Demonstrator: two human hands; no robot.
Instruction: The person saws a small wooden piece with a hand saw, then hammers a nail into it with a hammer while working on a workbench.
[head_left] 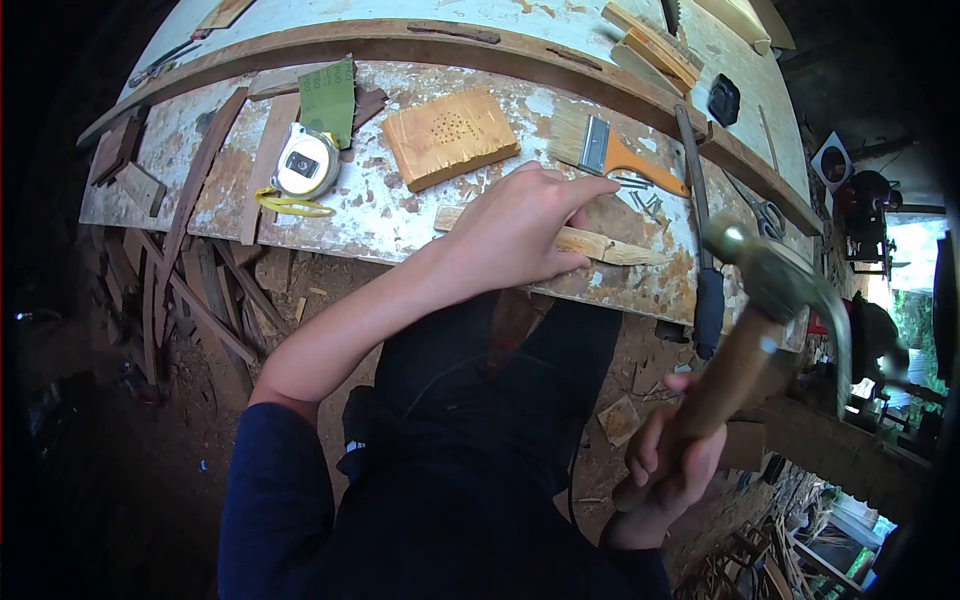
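Observation:
My right hand (680,455) is wrapped round the wooden handle of a claw hammer (775,280), raised off the right end of the bench, its head slightly blurred. On the bench lies a pale wooden stick (610,247) with a tapered end. My left hand (525,220) rests over this stick, with thumb and index finger apart; whether the other fingers grip it is hidden. Several nails (645,200) lie just right of my left index finger. Behind that hand sit a wooden block (450,135) with a cluster of dark dots and an orange-handled brush (615,158).
A tape measure (305,165) and green sandpaper (327,100) lie at the left on the worn bench (370,215). A long wooden strip (350,40) crosses behind. At the right are a dark-handled metal tool (707,300), scissors (768,215) and a black object (724,99).

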